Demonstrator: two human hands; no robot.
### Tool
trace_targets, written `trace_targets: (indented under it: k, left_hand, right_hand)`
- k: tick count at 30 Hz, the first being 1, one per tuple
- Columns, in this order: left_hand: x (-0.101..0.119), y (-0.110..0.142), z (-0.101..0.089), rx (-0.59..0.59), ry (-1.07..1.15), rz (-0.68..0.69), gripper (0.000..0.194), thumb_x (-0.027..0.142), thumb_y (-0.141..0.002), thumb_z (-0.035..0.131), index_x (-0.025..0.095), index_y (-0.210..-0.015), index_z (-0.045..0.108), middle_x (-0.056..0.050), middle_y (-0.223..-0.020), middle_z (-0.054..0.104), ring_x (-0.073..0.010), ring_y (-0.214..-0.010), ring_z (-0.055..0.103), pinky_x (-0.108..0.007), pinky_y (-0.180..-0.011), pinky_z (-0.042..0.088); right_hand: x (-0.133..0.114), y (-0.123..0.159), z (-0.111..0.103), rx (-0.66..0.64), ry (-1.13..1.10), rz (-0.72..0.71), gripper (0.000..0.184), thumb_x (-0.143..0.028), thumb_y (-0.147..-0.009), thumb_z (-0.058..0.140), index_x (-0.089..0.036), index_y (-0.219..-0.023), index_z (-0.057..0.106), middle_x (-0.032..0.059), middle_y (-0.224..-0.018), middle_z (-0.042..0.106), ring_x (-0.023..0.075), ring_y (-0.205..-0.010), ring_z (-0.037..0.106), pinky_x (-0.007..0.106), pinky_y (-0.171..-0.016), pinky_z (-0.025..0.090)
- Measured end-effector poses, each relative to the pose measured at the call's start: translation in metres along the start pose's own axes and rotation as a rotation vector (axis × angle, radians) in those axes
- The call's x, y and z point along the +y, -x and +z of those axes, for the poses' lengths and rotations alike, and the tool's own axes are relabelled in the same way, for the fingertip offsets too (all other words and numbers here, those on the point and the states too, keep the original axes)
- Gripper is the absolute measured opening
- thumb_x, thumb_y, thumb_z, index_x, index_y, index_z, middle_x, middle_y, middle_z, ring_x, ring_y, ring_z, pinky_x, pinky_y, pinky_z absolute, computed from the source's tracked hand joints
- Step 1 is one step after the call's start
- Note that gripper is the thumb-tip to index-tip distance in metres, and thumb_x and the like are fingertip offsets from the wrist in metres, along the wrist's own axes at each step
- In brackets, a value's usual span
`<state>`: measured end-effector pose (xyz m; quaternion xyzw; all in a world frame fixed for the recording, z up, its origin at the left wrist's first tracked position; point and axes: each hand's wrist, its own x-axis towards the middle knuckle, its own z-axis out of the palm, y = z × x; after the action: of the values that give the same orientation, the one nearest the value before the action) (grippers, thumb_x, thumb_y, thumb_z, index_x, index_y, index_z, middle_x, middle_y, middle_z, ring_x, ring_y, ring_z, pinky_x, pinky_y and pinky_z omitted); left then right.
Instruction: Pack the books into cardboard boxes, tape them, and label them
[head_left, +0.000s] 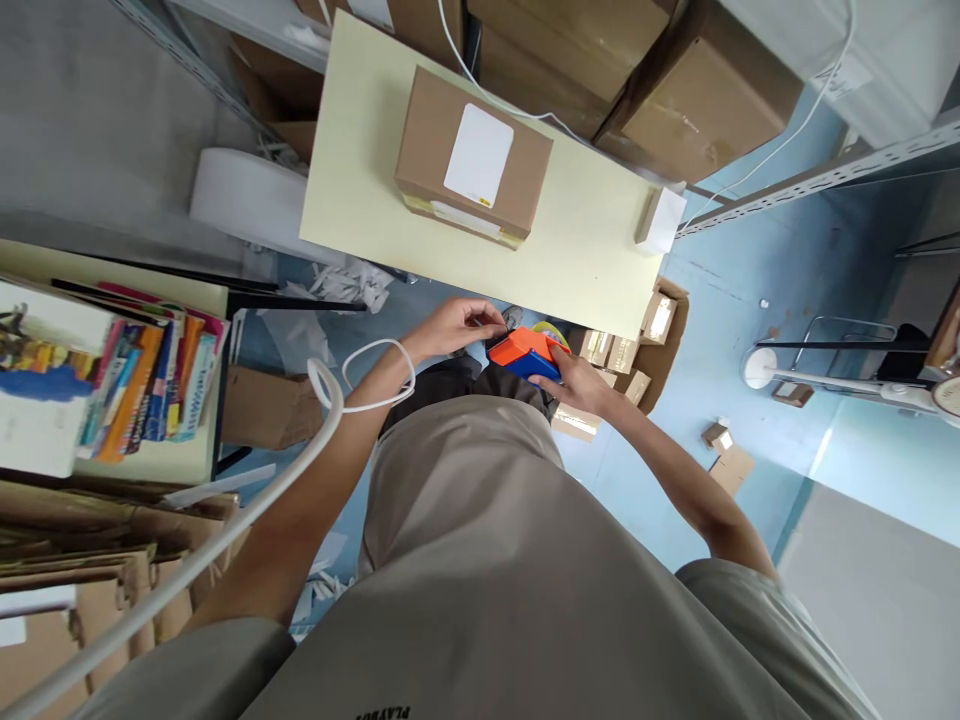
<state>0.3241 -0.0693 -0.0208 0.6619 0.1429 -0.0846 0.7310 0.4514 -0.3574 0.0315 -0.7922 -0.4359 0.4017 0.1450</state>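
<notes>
In my right hand (pixel 577 380) is an orange and blue tape dispenser (pixel 525 355), with my fingers wrapped round its right end. A yellow ring, apparently its tape roll (pixel 553 331), shows just behind it. My left hand (pixel 469 322) is closed in a pinch close to the dispenser's dark left end; whatever lies between the fingertips is too small to make out. Beyond both hands, a brown cardboard box (pixel 474 150) with a white label on top and tape along its near side sits on the pale yellow table (pixel 360 190).
A small white box (pixel 660 220) stands at the table's right corner. Below is an open carton (pixel 670 345) holding several small boxes. Books (pixel 150 380) fill a side table on the left, above flattened cardboard (pixel 82 580). A white cable (pixel 225 545) crosses near my left arm.
</notes>
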Motion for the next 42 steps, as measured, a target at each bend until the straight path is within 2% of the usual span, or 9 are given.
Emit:
trace_targets:
  k: [5, 9, 12, 15, 19, 23, 28, 35, 42]
  left_hand:
    - [-0.01, 0.0, 0.008, 0.125, -0.047, 0.01, 0.049, 0.068, -0.09, 0.089, 0.02, -0.091, 0.08, -0.008, -0.092, 0.082, -0.0239, -0.089, 0.078, -0.036, -0.083, 0.065]
    - [-0.025, -0.001, 0.015, 0.192, -0.055, 0.028, 0.042, 0.061, -0.092, 0.087, 0.02, -0.093, 0.079, -0.008, -0.097, 0.084, -0.0242, -0.091, 0.078, -0.037, -0.085, 0.065]
    - [-0.038, -0.005, 0.009, 0.273, -0.05, 0.024, 0.032, 0.053, -0.092, 0.084, 0.021, -0.094, 0.08, -0.008, -0.098, 0.085, -0.0237, -0.091, 0.077, -0.036, -0.087, 0.064]
    - [-0.05, -0.017, -0.006, 0.428, -0.069, 0.03, 0.021, 0.041, -0.091, 0.083, 0.021, -0.092, 0.078, -0.007, -0.096, 0.085, -0.0225, -0.089, 0.076, -0.035, -0.087, 0.062]
    - [-0.059, -0.045, -0.014, 0.615, -0.107, 0.042, 0.011, 0.032, -0.093, 0.079, 0.021, -0.091, 0.076, -0.006, -0.097, 0.084, -0.0201, -0.086, 0.072, -0.032, -0.084, 0.059]
    - [-0.063, -0.069, -0.003, 0.76, -0.123, 0.058, 0.009, 0.031, -0.098, 0.076, 0.023, -0.094, 0.076, -0.005, -0.1, 0.084, -0.0185, -0.084, 0.07, -0.031, -0.083, 0.058]
    - [-0.077, -0.092, 0.002, 0.84, -0.126, 0.086, 0.008, 0.031, -0.097, 0.078, 0.023, -0.096, 0.078, -0.005, -0.103, 0.084, -0.0188, -0.086, 0.071, -0.032, -0.086, 0.06]
    - [-0.096, -0.123, -0.001, 0.981, -0.223, 0.097, 0.016, 0.039, -0.104, 0.08, 0.024, -0.098, 0.081, -0.006, -0.103, 0.082, -0.0223, -0.097, 0.074, -0.033, -0.086, 0.06]
    - [-0.106, -0.143, -0.005, 1.093, -0.184, 0.151, 0.017, 0.04, -0.107, 0.082, 0.024, -0.1, 0.08, -0.006, -0.104, 0.081, -0.0224, -0.1, 0.075, -0.034, -0.091, 0.062]
  right_hand:
    - [-0.002, -0.006, -0.002, 0.01, -0.039, 0.023, 0.084, -0.097, -0.105, 0.049, -0.021, -0.137, 0.065, 0.0092, -0.091, 0.075, 0.0299, -0.074, 0.069, 0.04, -0.071, 0.052]
    - [-0.002, -0.011, -0.012, -0.01, -0.028, 0.054, 0.075, -0.089, -0.108, 0.055, -0.021, -0.138, 0.066, 0.0053, -0.081, 0.072, 0.028, -0.069, 0.066, 0.038, -0.071, 0.049]
    - [0.007, -0.009, -0.028, -0.088, 0.039, 0.084, 0.063, -0.079, -0.11, 0.061, -0.021, -0.134, 0.068, 0.0035, -0.076, 0.071, 0.0264, -0.066, 0.065, 0.036, -0.071, 0.047]
    - [0.023, -0.011, -0.046, -0.129, 0.141, 0.158, 0.058, -0.073, -0.11, 0.061, -0.02, -0.132, 0.069, 0.0064, -0.081, 0.075, 0.0275, -0.069, 0.068, 0.036, -0.07, 0.046]
    - [0.047, -0.033, -0.059, -0.063, 0.311, 0.242, 0.061, -0.071, -0.111, 0.061, -0.017, -0.139, 0.066, 0.0164, -0.102, 0.083, 0.0353, -0.086, 0.077, 0.041, -0.076, 0.053]
    - [0.073, -0.068, -0.055, 0.063, 0.396, 0.221, 0.076, -0.081, -0.112, 0.048, -0.011, -0.142, 0.061, 0.0255, -0.109, 0.083, 0.0428, -0.097, 0.079, 0.051, -0.086, 0.06]
    - [0.108, -0.101, -0.044, 0.212, 0.306, 0.16, 0.09, -0.098, -0.106, 0.035, -0.014, -0.129, 0.062, 0.0253, -0.102, 0.081, 0.0424, -0.097, 0.079, 0.058, -0.092, 0.064]
    - [0.133, -0.131, -0.035, 0.326, 0.148, 0.107, 0.076, -0.094, -0.107, 0.041, -0.021, -0.118, 0.062, 0.0217, -0.101, 0.08, 0.0432, -0.111, 0.077, 0.064, -0.108, 0.062]
    - [0.149, -0.158, -0.022, 0.369, 0.105, 0.091, 0.066, -0.085, -0.107, 0.056, -0.02, -0.12, 0.062, 0.0217, -0.104, 0.08, 0.0401, -0.107, 0.077, 0.065, -0.113, 0.06]
